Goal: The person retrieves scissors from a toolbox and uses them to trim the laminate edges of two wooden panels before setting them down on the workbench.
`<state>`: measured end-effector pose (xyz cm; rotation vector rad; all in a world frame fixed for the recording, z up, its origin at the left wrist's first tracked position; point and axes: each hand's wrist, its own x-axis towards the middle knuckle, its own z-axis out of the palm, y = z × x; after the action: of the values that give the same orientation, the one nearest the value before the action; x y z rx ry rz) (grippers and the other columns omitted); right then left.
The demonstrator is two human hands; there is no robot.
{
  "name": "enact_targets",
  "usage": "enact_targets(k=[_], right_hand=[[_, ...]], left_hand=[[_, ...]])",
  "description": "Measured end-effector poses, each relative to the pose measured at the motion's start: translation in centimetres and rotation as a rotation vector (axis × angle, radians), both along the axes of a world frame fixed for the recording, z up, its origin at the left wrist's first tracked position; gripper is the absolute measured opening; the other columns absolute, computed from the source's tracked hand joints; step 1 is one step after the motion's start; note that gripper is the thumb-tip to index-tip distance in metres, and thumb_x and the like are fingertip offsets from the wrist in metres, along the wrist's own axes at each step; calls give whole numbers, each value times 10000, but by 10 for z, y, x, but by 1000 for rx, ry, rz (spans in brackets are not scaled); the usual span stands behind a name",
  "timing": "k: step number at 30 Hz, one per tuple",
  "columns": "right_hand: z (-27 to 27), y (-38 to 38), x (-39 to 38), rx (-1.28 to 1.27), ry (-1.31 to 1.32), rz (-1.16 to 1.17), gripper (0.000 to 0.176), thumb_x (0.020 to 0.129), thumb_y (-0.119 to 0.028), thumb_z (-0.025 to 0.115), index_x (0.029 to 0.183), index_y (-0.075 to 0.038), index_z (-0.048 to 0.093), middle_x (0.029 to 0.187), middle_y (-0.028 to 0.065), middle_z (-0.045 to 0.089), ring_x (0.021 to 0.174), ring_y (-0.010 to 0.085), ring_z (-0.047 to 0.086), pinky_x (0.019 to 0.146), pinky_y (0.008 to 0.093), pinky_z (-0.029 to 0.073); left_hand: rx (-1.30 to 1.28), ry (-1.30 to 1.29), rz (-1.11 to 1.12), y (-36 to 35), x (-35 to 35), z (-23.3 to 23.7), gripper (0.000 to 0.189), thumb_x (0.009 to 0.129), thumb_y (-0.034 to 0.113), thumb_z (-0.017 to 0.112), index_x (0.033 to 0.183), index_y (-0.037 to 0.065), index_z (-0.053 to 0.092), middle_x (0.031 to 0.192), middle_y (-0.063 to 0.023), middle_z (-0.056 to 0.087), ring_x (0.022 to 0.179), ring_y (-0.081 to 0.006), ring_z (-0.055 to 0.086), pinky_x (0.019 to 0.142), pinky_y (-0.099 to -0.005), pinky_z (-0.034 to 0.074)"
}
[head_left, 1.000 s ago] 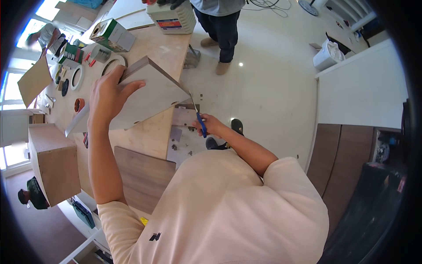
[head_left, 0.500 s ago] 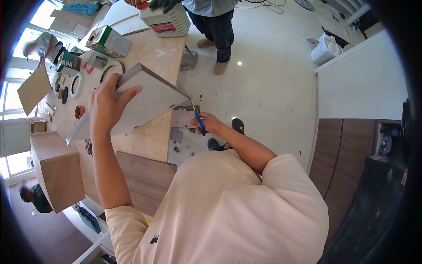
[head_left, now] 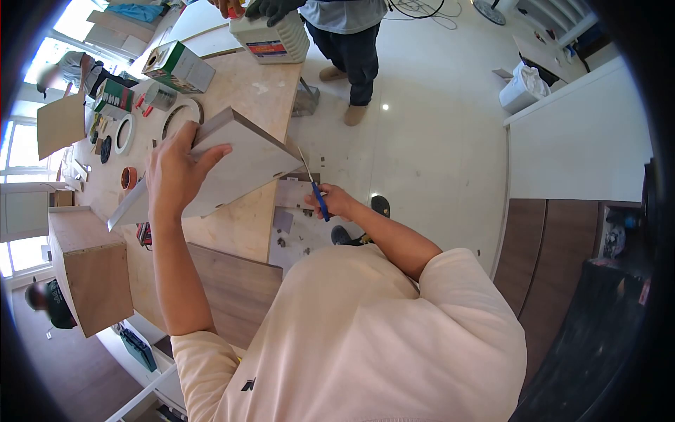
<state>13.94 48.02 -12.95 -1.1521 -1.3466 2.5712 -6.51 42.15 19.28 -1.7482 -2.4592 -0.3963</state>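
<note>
My left hand (head_left: pixel 174 172) grips a pale grey panel (head_left: pixel 239 158) by its upper left part, the thumb lying on its face and the fingers over the edge. The panel stands tilted above the wooden worktable (head_left: pixel 242 219). In my right hand (head_left: pixel 336 202) is a blue-handled tool (head_left: pixel 321 202) with a slim metal blade, its handle enclosed by curled fingers. The blade points up and away from me, right at the panel's right-hand corner. A small dark slot shows on the panel near that corner.
A person (head_left: pixel 342 49) stands beyond the table, a gloved hand on a white jug (head_left: pixel 271 39). Boxes (head_left: pixel 179 68), tape rolls (head_left: pixel 124 135) and a wooden cabinet box (head_left: pixel 90 274) are on the left. Brown panels (head_left: pixel 235 281) lean below; white cabinetry (head_left: pixel 580 130) stands right.
The view has shifted slightly, moving the surroundings a little down. Both hands keep their holds, and the blade stays at the panel's corner.
</note>
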Motion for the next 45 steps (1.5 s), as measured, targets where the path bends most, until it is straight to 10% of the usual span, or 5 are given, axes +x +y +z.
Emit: enact_targets(k=[22, 31, 39, 45], right_hand=[[-26, -5, 16, 129, -1, -112, 417, 769, -293, 849, 927, 8, 607, 698, 72, 634, 505, 133, 576, 443, 289, 455], [28, 28, 29, 437, 143, -169, 717, 711, -269, 889, 1240, -5, 483, 1098, 124, 639, 982, 164, 615, 866, 295, 504], [125, 64, -61, 646, 527, -209, 612, 732, -30, 831, 1222, -32, 463, 1047, 97, 635, 947, 160, 625, 875, 303, 520], [133, 66, -65, 637, 484, -138, 633, 707, -49, 861, 1211, -15, 480, 998, 72, 609, 875, 117, 598, 785, 264, 521]], left_hand=[[-16, 40, -28, -2, -1, 0, 471, 733, 354, 821, 968, 20, 586, 825, -163, 619, 744, -357, 572, 687, -396, 458], [-48, -36, 77, -60, -45, 14, 599, 732, 290, 792, 1246, 69, 578, 1132, -162, 635, 1083, -360, 579, 973, -434, 417], [336, 384, 212, -116, -42, -26, 683, 750, 344, 780, 1332, 78, 539, 1299, -125, 584, 1278, -314, 472, 1132, -484, 253], [135, 156, 202, -143, -68, 0, 447, 680, 184, 811, 1061, 54, 617, 1019, -93, 638, 1050, -323, 563, 961, -450, 388]])
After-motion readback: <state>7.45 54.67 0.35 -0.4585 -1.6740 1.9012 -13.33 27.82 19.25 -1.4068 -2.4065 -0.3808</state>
